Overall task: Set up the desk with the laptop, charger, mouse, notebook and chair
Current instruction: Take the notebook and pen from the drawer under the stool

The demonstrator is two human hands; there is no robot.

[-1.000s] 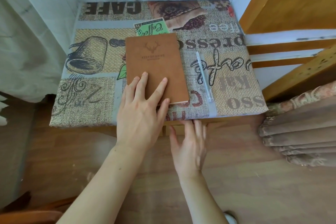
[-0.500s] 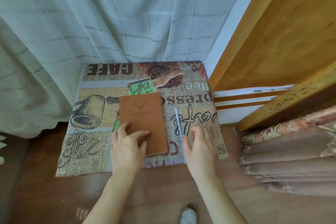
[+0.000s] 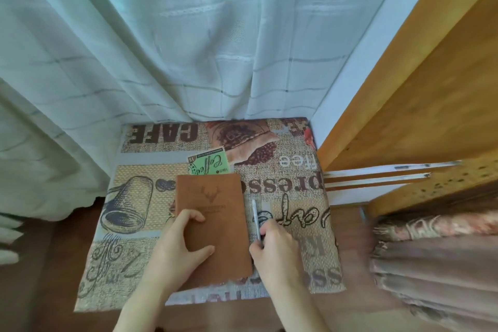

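Notebook [image 3: 213, 221] lies closed on the cloth-covered desk [image 3: 129, 224] with your left hand [image 3: 177, 248] gripping its near left edge, so hold it flat while your right hand [image 3: 275, 248], which seems pinched on the pen [image 3: 255, 217], lifts slowly.

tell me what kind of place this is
Probably a room in a home, at a small desk by a window: sheer curtains hang behind a coffee-print tablecloth, a brown notebook lies on it, and a wooden shelf unit stands beside.

Brown notebook [image 3: 215, 221] w/ deer emblem — tablecloth [image 3: 296, 197] coffee-print burlap.
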